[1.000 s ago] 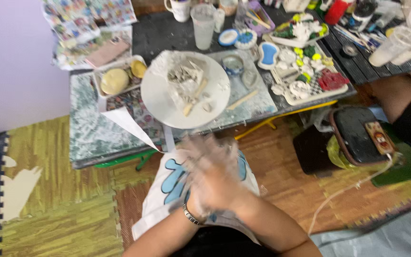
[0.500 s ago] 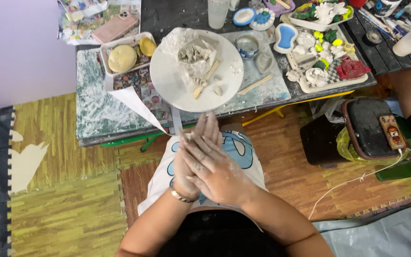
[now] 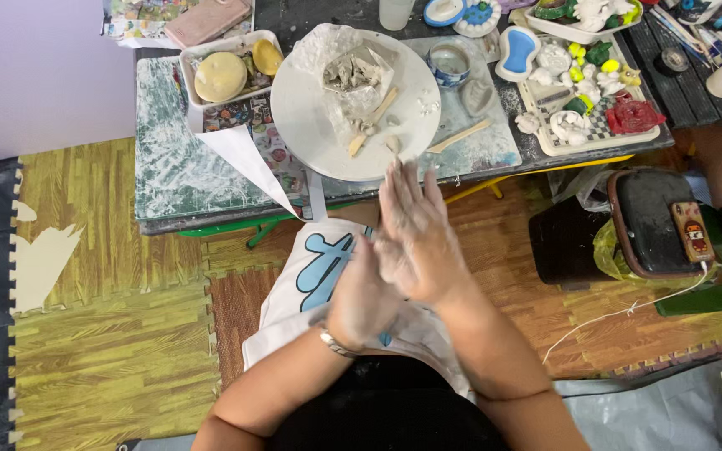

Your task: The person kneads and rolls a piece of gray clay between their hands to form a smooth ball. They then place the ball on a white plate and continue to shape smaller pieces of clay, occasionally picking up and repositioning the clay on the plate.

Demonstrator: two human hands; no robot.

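My left hand (image 3: 359,302), with a bracelet at the wrist, and my right hand (image 3: 415,230) are pressed palm to palm over my lap, fingers straight and dusted with pale clay. Whatever lies between the palms is hidden. Under them a white cloth with a blue print (image 3: 315,269) covers my knees. Just beyond my fingertips, on the low table, sits a round white board (image 3: 311,125). On it are a grey clay lump in crumpled plastic (image 3: 357,75) and a wooden tool (image 3: 375,119).
A wooden stick (image 3: 459,137) and a small bowl (image 3: 449,60) lie right of the board. A tray with yellow discs (image 3: 223,73) stands at the left, a tray of painted clay figures (image 3: 582,88) at the right. A black lidded bin (image 3: 649,221) stands on the floor to my right.
My hands have slid against each other; the right hand now reaches further forward over the left. The view has shifted slightly closer to the table.
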